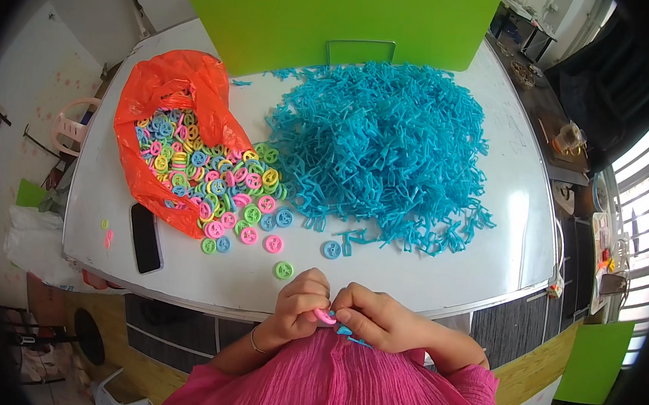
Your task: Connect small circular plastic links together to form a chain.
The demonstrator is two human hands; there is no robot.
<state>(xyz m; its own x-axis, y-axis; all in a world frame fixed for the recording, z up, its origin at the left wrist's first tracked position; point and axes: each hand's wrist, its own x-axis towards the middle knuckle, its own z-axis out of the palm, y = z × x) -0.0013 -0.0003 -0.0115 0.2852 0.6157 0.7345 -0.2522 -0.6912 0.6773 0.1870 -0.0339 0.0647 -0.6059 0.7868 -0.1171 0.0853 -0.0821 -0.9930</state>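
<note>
Close to my body, at the table's front edge, my left hand [298,304] pinches a small pink plastic wheel [323,317]. Touching it from the other side is my right hand [378,319], its thumb and fingers closed on a small blue plastic piece [343,330]. The two parts meet between my fingertips; whether they are joined I cannot tell. Beyond my hands lies a big heap of blue forked plastic pieces [381,146]. To its left, pink, green, yellow and blue wheels [224,188] spill out of a red plastic bag [214,116].
A dark phone [146,239] rests left of the bag on the white table [439,278]. One blue wheel [332,250] and a green wheel [283,270] lie just past my hands. A tall green panel [337,15] with a metal handle stands behind the heap.
</note>
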